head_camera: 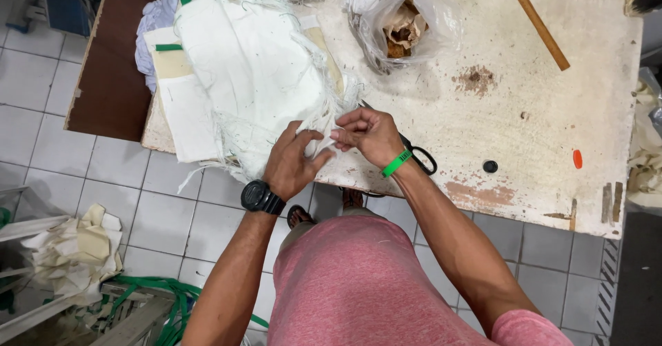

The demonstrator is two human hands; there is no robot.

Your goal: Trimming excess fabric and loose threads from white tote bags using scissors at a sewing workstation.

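Pink shirt: closest to us, right under the camera.
Left hand: we see its grip pinching the frayed edge of the white cloth.
Right hand: its fingers are pressed together on the same edge, just beside the left hand.
White cloth: it lies in a pile at the near edge of the bench, partly hanging over.
How it feels: we think it is soft, light and floppy, with loose threads that can snag.
Where to hold: best at the firm woven edge, not the stringy bits.
Scissors: under the right wrist.
Plastic bag: farther back on the bench.
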